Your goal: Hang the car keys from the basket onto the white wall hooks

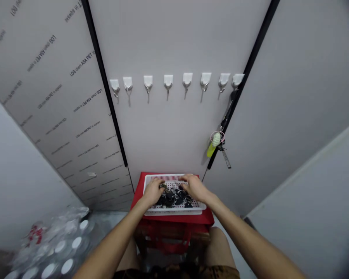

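Note:
A white plastic basket [174, 212] with slotted walls stands before me. In it lies a pile of dark key fobs or keychains [172, 197] with metal rings; single pieces are too small to tell apart. My left hand [153, 191] reaches over the basket's left side. Its fingers and thumb are apart, beside a small brass-coloured piece at the edge of the pile. From the right, my right hand [195, 187] leans in over the far right corner, fingers stretched and thumb apart, close to the pile. Neither hand visibly grips anything.
Under the basket is a red cloth or bag [174, 219] on a stool. White adhesive hooks [168, 80] line the wall; from the rightmost hangs a strap with keys and a yellow-green tag [211, 149]. Wrapped bottles or jars with white lids [61, 246] stand at lower left.

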